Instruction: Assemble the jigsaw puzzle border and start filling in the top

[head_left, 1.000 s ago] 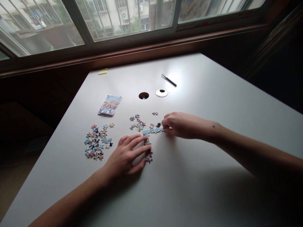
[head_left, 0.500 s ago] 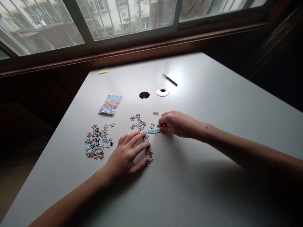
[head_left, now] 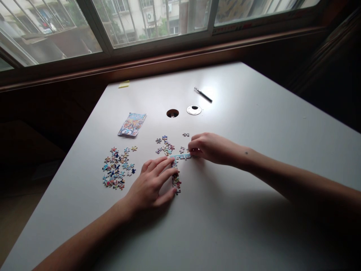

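An L-shaped strip of joined jigsaw pieces [head_left: 180, 156] lies on the white table, with a pale blue top row and a multicoloured column running toward me. My left hand [head_left: 153, 182] rests beside the column, fingers spread, the tips touching its left edge. At the right end of the top row, my right hand [head_left: 204, 146] has thumb and fingers pinched together on a puzzle piece, mostly hidden by the fingers. Loose puzzle pieces [head_left: 168, 146] lie just beyond the top row, and a larger pile of pieces [head_left: 117, 169] is left of my left hand.
A colourful printed packet [head_left: 132, 124] lies behind the pile. Farther back are a round table hole [head_left: 172, 113], its round cover [head_left: 194, 110], a dark pen [head_left: 203, 94] and a yellow sticky note [head_left: 124, 84]. The window [head_left: 155, 22] stands beyond the table.
The lower end of the puzzle column has shifted slightly left, close against my left fingers. My right hand stays pinched at the end of the top row, almost unmoved.
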{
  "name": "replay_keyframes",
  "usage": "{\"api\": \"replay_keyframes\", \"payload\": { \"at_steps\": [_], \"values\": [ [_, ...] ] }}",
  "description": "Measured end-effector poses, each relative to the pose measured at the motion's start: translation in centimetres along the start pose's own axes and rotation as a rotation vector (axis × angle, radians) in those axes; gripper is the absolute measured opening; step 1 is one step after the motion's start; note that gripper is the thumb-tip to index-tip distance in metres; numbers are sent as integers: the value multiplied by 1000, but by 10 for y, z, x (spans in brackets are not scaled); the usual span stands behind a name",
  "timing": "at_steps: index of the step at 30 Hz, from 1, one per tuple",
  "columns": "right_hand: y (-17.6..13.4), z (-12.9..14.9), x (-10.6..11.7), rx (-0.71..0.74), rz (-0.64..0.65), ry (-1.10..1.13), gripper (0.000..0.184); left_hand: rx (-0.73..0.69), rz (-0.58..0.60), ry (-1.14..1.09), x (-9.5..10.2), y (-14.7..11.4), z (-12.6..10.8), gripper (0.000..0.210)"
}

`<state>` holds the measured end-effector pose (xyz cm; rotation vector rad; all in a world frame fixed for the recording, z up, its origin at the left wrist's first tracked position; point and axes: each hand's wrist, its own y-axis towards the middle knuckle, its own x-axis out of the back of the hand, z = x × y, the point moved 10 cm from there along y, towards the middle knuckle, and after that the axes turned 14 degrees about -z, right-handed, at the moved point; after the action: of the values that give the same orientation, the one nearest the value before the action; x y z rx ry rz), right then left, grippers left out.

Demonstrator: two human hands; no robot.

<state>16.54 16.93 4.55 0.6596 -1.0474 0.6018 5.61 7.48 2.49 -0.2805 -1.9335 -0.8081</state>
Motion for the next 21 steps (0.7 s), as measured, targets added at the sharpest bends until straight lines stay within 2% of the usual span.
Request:
{"api": "replay_keyframes", "payload": {
  "at_steps": [7, 21],
  "values": [
    [-2, 15, -1, 114, 10, 86, 19, 21, -5, 18, 0, 0, 2, 43],
    [-5, 13, -4, 116, 57, 3, 19, 47, 9, 6, 0, 0, 2, 35]
  ]
}}
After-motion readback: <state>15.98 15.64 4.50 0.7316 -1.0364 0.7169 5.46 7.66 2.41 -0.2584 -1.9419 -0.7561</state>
